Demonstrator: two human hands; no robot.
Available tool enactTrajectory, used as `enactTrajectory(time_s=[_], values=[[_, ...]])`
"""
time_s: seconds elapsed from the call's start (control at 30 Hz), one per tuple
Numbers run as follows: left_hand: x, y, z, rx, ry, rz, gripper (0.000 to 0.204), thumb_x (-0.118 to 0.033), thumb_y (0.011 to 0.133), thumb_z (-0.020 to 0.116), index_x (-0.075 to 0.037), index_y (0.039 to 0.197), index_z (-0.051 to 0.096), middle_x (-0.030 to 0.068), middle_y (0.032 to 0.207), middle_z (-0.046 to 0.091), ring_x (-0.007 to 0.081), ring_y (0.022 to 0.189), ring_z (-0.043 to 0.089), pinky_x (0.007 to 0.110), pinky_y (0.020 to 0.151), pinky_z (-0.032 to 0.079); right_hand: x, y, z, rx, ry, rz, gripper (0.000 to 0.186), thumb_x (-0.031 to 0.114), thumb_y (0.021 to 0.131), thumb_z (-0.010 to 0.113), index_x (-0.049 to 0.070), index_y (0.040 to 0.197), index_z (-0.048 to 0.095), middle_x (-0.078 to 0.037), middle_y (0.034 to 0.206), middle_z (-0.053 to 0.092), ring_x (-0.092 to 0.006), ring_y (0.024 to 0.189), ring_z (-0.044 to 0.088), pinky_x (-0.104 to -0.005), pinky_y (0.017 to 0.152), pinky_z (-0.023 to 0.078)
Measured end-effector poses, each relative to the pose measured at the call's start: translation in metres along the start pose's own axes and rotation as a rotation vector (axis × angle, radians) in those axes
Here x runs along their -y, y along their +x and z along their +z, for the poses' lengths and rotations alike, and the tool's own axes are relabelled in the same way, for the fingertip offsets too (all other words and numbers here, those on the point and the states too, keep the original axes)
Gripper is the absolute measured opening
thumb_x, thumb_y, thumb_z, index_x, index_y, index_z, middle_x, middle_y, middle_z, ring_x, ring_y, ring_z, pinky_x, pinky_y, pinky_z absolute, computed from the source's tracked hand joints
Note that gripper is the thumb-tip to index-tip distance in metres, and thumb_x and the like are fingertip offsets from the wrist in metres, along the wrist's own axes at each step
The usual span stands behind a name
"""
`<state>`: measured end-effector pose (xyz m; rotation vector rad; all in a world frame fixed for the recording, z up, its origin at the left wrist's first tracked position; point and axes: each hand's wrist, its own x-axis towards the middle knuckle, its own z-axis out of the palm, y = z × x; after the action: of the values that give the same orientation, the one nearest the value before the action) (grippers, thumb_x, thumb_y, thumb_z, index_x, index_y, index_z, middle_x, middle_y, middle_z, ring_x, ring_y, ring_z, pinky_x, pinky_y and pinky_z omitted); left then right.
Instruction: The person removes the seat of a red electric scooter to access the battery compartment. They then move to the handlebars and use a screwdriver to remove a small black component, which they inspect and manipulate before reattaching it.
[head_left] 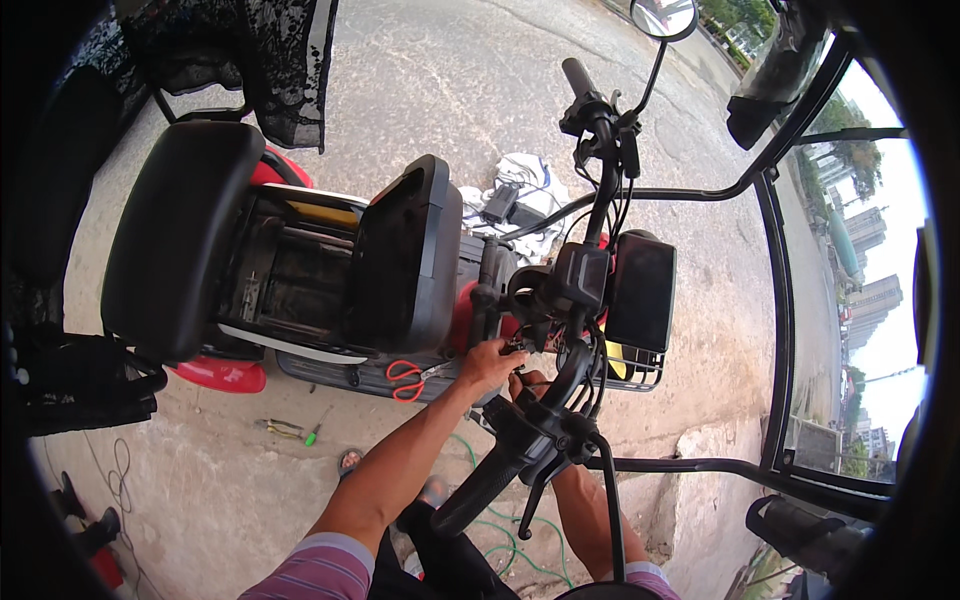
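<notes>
"Where is the left hand (486, 368) placed?"

"It is held beside the front column of the scooter (405, 270), its fingers drawn close together at a small dark part (516, 347). Whether that part is gripped cannot be told."

"And the right hand (530, 384)?"

"It is set just beside the left one and partly hidden by the handlebar (573, 372). Its fingers are seen bent, but what is held, if anything, cannot be made out."

"What else is seen nearby?"

"Orange-handled scissors (405, 382) are laid at the edge of the footboard (340, 374). Pliers (280, 429) and a green-handled tool (313, 436) are laid on the ground. Beyond the scooter, a white cloth (522, 172) is spread, with dark boxes (502, 203) set on it."
</notes>
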<state>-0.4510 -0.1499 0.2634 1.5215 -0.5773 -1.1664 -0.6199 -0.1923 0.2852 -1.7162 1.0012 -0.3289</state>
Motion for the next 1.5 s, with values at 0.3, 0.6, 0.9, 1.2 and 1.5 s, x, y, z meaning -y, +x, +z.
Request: enactTrajectory(time_s=[0.3, 0.6, 0.9, 1.2, 1.5], values=[[0.023, -0.011, 0.002, 0.034, -0.299, 0.043, 0.038, -0.037, 0.091, 0.069, 0.001, 0.091, 0.068, 0.0071, 0.077, 0.069, 0.0153, 0.065, 0.065, 0.034, 0.06, 0.05, 0.031, -0.01, 0.012, -0.085, -0.202, -0.079, 0.032, 0.034, 0.1, 0.062, 0.005, 0.086, 0.062, 0.003, 0.063, 0.05, -0.0076, 0.056, 0.045, -0.0278, 0.053, 0.037], [0.116, -0.108, -0.025, -0.247, -0.171, -0.145, 0.05, -0.049, 0.089, 0.062, -0.001, 0.077, 0.068, 0.0134, 0.067, 0.064, 0.0263, 0.065, 0.063, 0.043, 0.061, 0.047, 0.005, 0.021, 0.032, -0.042, -0.032, 0.21, 0.035, 0.036, 0.1, 0.058, 0.009, 0.078, 0.052, 0.003, 0.059, 0.041, -0.0083, 0.047, 0.037, -0.0267, 0.044, 0.028], [0.198, -0.16, -0.021, -0.248, 0.105, -0.356, 0.05, -0.052, 0.088, 0.057, -0.005, 0.098, 0.069, 0.02, 0.098, 0.07, 0.037, 0.097, 0.067, 0.047, 0.084, 0.052, -0.007, 0.025, 0.031, 0.052, -0.036, 0.12, 0.036, 0.038, 0.101, 0.055, 0.013, 0.075, 0.048, 0.002, 0.057, 0.038, -0.0081, 0.046, 0.036, -0.0273, 0.043, 0.028], [0.117, -0.151, -0.042, -0.251, -0.147, -0.226, 0.037, -0.037, 0.09, 0.066, -0.002, 0.103, 0.07, 0.011, 0.086, 0.072, 0.0205, 0.073, 0.069, 0.036, 0.071, 0.053, -0.027, 0.025, 0.022, 0.02, 0.05, 0.025, 0.037, 0.036, 0.097, 0.066, 0.014, 0.071, 0.053, 0.005, 0.057, 0.045, -0.0066, 0.049, 0.042, -0.0268, 0.047, 0.031], [0.008, -0.064, -0.035, -0.217, 0.097, 0.194, 0.037, -0.032, 0.091, 0.07, 0.0, 0.108, 0.067, 0.0117, 0.094, 0.073, 0.0165, 0.085, 0.07, 0.032, 0.074, 0.054, -0.015, -0.014, 0.012, -0.081, 0.065, 0.094, 0.032, 0.034, 0.097, 0.066, 0.012, 0.077, 0.055, 0.003, 0.062, 0.049, -0.0072, 0.054, 0.045, -0.0265, 0.051, 0.034]])
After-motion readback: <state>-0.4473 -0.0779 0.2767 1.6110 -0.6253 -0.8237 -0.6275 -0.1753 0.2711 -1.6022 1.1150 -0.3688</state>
